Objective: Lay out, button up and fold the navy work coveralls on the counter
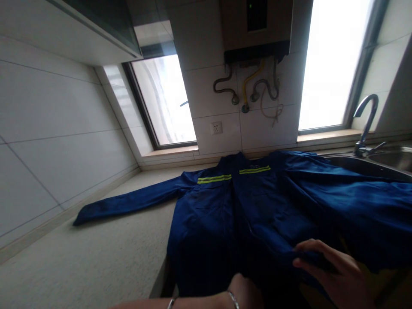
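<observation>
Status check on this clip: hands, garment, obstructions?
Right hand gripping jacket hem. Left hand on lower edge, grip unclear. Jacket spread on counter, one sleeve over sink.

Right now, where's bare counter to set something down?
Bare counter lies left of the jacket, between its spread sleeve and the near edge; a strip behind the sleeve along the wall too. Right side is crowded: jacket drapes toward the sink, both hands on its hem.

My left hand (244, 292) is mostly buried under the jacket (257, 206) hem, fingers unseen. My right hand (334, 274) runs off the bottom edge; beyond it, the sleeve leaves frame.
</observation>
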### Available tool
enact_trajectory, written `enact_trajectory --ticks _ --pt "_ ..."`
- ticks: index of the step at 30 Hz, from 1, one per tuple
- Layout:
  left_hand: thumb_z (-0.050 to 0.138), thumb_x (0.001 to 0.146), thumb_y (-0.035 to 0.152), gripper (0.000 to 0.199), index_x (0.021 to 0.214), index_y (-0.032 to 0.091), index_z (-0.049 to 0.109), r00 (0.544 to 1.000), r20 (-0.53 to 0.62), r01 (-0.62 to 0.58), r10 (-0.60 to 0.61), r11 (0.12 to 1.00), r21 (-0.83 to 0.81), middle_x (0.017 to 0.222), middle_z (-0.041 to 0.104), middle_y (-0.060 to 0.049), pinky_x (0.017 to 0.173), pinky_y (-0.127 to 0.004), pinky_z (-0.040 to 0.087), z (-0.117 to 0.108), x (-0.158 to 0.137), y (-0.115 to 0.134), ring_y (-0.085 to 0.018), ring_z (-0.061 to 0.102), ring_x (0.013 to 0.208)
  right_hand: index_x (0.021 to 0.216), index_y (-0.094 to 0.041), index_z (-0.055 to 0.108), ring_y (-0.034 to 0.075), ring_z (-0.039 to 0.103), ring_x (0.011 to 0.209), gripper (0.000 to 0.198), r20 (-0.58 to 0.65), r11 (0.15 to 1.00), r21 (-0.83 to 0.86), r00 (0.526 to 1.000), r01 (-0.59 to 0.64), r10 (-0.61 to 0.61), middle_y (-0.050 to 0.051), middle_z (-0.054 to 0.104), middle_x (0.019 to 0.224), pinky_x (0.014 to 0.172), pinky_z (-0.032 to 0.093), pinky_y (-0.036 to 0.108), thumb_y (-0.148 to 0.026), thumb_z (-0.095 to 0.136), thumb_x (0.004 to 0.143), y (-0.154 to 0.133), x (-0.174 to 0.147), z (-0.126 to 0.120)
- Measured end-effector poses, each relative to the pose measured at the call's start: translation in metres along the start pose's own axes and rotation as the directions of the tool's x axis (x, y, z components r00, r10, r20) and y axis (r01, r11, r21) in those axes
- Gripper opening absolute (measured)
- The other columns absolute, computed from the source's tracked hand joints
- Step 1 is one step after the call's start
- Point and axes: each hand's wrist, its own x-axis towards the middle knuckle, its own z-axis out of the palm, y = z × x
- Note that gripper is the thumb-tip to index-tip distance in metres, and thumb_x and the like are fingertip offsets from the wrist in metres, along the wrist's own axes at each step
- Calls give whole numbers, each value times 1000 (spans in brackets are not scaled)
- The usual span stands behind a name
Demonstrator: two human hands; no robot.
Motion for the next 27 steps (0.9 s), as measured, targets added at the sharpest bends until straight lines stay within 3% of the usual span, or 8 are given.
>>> enact_trajectory --ticks 3,5,7,11,14,19,24,27 --pt "46 85 23 32 111 14 62 998 -2 57 -57 996 63 93 65 -21 51 -33 49 -55 -40 11 -29 65 74 74 -24 67 10 57 45 27 -106 989 -54 985 -141 135 -5 62 58 43 47 13 -45 76 60 -4 5 3" --pt "45 85 16 40 124 13 50 993 -122 8 4 995 100 93 65 -18 54 -30 50 -93 -64 13 -26 64 76 75 -24 65 9 52 40 28 -146 970 -37 962 -241 233 -6 57 52 36 42 13 -45 75 60 -8 8 1" --pt "43 83 7 35 116 11 54 961 -268 102 -67 988 118 88 65 -14 60 -31 52 -125 -83 10 -23 63 75 81 -24 64 8 49 37 29 -96 956 29 951 -292 294 -7 53 48 33 38 13 -45 72 63 -13 12 -2" --pt "38 86 5 28 99 13 62 730 -668 253 -144 965 68 96 65 -13 79 -40 51 -151 -96 -3 -25 62 91 90 -24 62 9 52 39 27 0 956 130 964 -263 265 -6 57 52 34 40 13 -43 65 71 -20 14 -5" --pt "43 90 16 23 100 18 63 639 -765 38 -73 997 -64 101 67 -8 85 -33 50 -150 -90 -13 -20 63 93 91 -23 63 14 65 60 23 -38 985 103 989 -137 141 0 70 74 51 52 14 -40 62 76 -27 12 -1" --pt "58 84 22 15 93 19 69 753 -656 -278 -40 886 -372 84 71 -1 70 -17 49 -149 -75 -16 -10 64 73 95 -25 67 17 68 84 19 25 993 63 995 99 -101 1 70 98 79 54 20 -32 61 79 -39 8 9" --pt "54 87 27 20 95 17 70 831 -552 -322 65 866 -382 82 68 -4 65 -16 46 -158 -76 -17 -9 61 69 91 -26 65 17 69 73 23 -61 1000 16 998 -17 18 0 72 84 64 56 16 -43 63 77 -48 12 14" --pt "53 88 27 20 96 18 69 863 -410 -425 295 862 -275 86 67 -4 68 -16 45 -161 -86 -22 -10 62 74 86 -25 65 17 68 68 28 -120 996 -39 990 -80 75 0 71 79 58 55 16 -49 66 72 -38 13 9"
